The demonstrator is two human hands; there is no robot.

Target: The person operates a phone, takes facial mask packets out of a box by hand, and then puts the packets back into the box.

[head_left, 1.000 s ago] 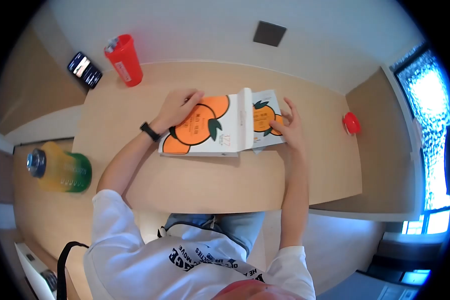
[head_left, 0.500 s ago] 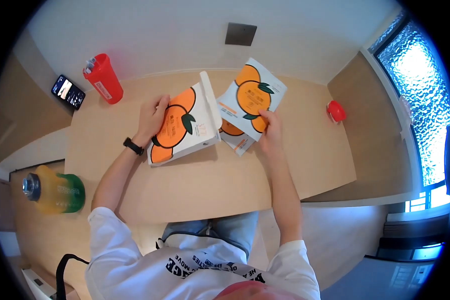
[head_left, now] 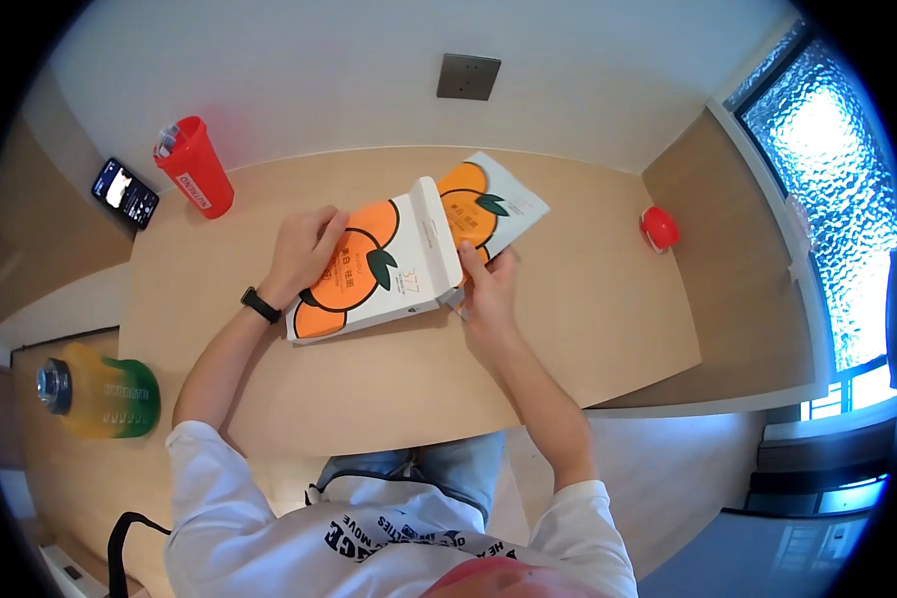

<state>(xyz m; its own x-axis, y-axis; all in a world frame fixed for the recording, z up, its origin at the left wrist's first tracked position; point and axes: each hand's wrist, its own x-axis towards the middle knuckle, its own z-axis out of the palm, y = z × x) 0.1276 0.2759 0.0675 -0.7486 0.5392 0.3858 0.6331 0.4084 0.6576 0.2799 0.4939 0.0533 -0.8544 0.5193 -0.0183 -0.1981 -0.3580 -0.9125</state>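
A white carton box (head_left: 409, 249) printed with oranges lies on the table (head_left: 369, 399), its open flap end facing right. My left hand (head_left: 304, 254) grips the box along its left side, thumb over the printed face. A flat packet (head_left: 478, 214) with the same orange print is pinched in my right hand (head_left: 491, 289), thumb on top. The packet slants at the box's open end, its lower left part hidden behind the raised flap. Whether its edge is inside the box I cannot tell. A second packet underneath is mostly hidden.
A red cup (head_left: 197, 169) with items in it stands at the back left, beside a propped phone (head_left: 126, 193). A yellow-green jug (head_left: 105, 391) is at the left. A small red object (head_left: 659, 229) lies near the right side panel.
My right hand has moved left and down, bringing the packet to the box's open end. The lower packet, visible before, is now mostly covered. My left hand still holds the box.
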